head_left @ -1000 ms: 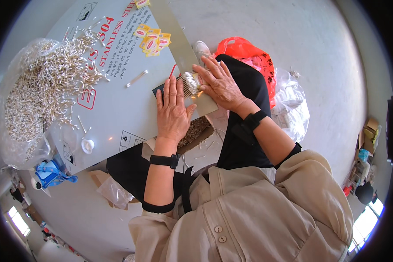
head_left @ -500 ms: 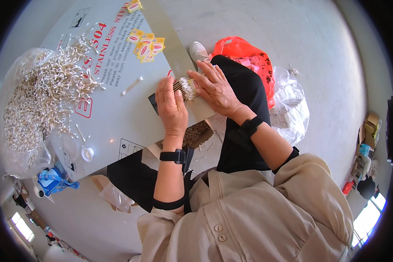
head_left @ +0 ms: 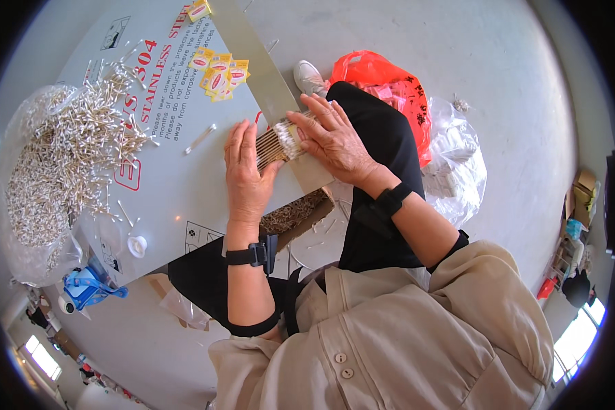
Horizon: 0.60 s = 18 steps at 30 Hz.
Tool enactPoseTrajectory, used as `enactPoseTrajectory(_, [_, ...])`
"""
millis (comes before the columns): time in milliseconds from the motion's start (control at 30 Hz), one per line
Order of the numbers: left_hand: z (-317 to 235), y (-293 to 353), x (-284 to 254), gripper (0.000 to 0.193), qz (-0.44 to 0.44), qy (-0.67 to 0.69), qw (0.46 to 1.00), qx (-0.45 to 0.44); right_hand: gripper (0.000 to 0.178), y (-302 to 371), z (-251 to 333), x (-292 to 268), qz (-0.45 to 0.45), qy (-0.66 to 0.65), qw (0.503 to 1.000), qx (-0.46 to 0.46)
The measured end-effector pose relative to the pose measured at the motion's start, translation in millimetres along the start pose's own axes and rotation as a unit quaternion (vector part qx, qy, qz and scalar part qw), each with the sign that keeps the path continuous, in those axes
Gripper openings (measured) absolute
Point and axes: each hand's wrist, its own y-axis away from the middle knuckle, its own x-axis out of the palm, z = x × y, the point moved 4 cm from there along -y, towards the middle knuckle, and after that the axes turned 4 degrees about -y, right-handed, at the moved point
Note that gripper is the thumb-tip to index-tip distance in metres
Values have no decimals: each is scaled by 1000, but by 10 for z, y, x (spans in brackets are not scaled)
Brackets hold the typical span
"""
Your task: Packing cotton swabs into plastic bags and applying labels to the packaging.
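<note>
A flat row of cotton swabs (head_left: 272, 148) lies at the right edge of the table, brown sticks to the left and white tips to the right. My right hand (head_left: 338, 145) rests across the tipped end and holds it, the fingers stretched over the top. A pale yellowish patch shows beside its thumb; I cannot tell what it is. At the stick ends, my left hand (head_left: 246, 181) is open, fingers extended, its thumb touching the row's lower edge. Much of the tipped end is hidden under my right hand.
A clear bag (head_left: 31, 113) spills loose swabs over the table's left. Yellow packets (head_left: 219, 75) and a single swab tube (head_left: 200, 139) lie farther back. Below the table edge is a cardboard box (head_left: 311, 222) of swabs. Red (head_left: 369, 68) and clear (head_left: 451, 157) plastic bags stand on the floor.
My left hand has drawn back leftward and opened away from the row, baring more of the brown sticks. My right hand stays nearly in place over the tips.
</note>
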Motion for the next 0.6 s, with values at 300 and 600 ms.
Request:
enactPoseTrajectory(300, [-74,-2,228,52,-198,209,952,-108,48,-3,17,35,-12,-13,1000,17])
enactPoseTrajectory(600, [-36,-75,224,34,-193,258,936,-145,49,-1,8,56,-25,-35,998,37])
